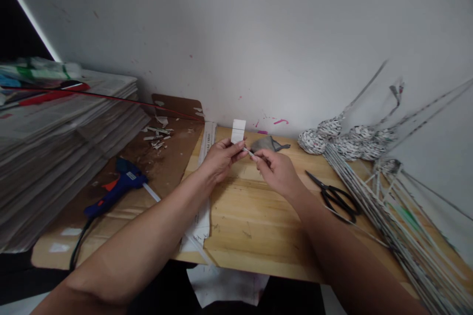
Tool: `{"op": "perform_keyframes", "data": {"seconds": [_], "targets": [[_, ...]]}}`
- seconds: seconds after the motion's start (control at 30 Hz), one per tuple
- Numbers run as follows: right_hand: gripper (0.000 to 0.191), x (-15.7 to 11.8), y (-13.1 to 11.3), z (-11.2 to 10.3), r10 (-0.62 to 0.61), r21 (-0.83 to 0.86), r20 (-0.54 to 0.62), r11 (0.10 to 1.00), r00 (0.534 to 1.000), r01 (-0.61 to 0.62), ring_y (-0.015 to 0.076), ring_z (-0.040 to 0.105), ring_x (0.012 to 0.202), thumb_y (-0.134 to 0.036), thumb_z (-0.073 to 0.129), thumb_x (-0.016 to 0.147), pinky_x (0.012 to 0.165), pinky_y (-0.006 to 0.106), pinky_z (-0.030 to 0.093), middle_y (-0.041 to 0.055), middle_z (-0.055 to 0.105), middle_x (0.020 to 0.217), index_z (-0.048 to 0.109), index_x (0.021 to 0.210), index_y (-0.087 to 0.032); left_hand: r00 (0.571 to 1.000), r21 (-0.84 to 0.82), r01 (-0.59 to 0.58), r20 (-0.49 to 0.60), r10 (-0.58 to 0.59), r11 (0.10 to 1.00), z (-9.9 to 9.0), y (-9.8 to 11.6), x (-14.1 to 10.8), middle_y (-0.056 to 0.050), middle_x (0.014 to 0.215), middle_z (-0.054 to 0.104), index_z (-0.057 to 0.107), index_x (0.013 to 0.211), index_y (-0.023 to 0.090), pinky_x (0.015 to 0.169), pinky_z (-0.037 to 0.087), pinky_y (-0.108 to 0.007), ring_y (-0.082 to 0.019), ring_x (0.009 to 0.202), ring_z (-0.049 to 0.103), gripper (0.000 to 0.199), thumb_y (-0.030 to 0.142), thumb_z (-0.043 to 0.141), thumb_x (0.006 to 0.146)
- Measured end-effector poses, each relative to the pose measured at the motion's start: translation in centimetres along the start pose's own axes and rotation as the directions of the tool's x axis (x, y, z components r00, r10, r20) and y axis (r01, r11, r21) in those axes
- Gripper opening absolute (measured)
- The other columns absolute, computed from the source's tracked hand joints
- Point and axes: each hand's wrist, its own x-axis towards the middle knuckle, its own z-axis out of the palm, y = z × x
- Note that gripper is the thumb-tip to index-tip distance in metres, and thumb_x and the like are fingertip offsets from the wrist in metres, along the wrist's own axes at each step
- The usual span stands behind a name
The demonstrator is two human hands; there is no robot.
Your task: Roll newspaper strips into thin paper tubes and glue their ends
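Over the wooden tabletop, my two hands are close together. My left hand (pixel 224 157) is closed, fingertips pinching a white strip of paper (pixel 238 129) whose free end stands up beyond the fingers. From those fingertips a thin, pale rolled-paper stick (pixel 250 152) runs to my right hand (pixel 275 170), which pinches its near end between thumb and fingers. Whether strip and stick are one piece, I cannot tell. Just behind my right hand lies a grey cloth-like thing (pixel 266 144). Black-handled scissors (pixel 334 197) rest to the right of my right forearm.
On the left, a blue glue gun (pixel 120 184) lies on brown cardboard (pixel 168 150) near paper scraps (pixel 158 137). Tall stacked newspapers (pixel 66 157) stand beyond it. Several woven paper balls (pixel 312 141) and long paper sticks (pixel 373 211) occupy the right side, against the wall (pixel 258 49).
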Motion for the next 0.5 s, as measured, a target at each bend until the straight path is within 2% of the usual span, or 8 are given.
{"op": "perform_keyframes", "data": {"seconds": [0.13,0.37,0.5], "targets": [[0.023,0.07,-0.05,-0.09,-0.006,-0.022,0.006,1.000,1.000,0.006,0.0123,0.050,0.053,-0.034,0.048,0.095,0.052,0.024,0.032,0.0004,0.061,0.064,0.065,0.090,-0.019,1.000,0.036,-0.024,-0.016,0.025,0.999,-0.22,-0.11,0.14,-0.005,0.074,0.071,0.067,0.077,0.010,0.066,0.054,-0.015,-0.010,0.071,0.068,0.007,0.006,0.072,0.076],[0.021,-0.09,-0.16,-0.01,-0.054,-0.125,-0.040,0.991,0.998,0.048,0.0122,0.050,0.051,-0.033,0.050,0.094,0.052,0.025,0.031,-0.0003,0.062,0.062,0.066,0.093,-0.020,1.000,0.052,0.013,0.019,-0.014,0.999,-0.18,0.14,-0.11,-0.007,0.080,0.072,0.069,0.081,0.009,0.067,0.055,-0.017,-0.011,0.074,0.068,0.001,0.009,0.068,0.080],[0.020,-0.14,-0.40,0.03,-0.087,-0.147,-0.050,0.986,0.995,0.079,0.0122,0.052,0.052,-0.032,0.050,0.094,0.054,0.025,0.032,0.0006,0.066,0.068,0.066,0.094,-0.020,0.999,0.043,0.043,0.019,-0.044,0.998,-0.07,0.18,-0.25,-0.007,0.079,0.071,0.069,0.079,0.009,0.065,0.056,-0.017,-0.011,0.072,0.068,0.005,0.007,0.064,0.082]]}}
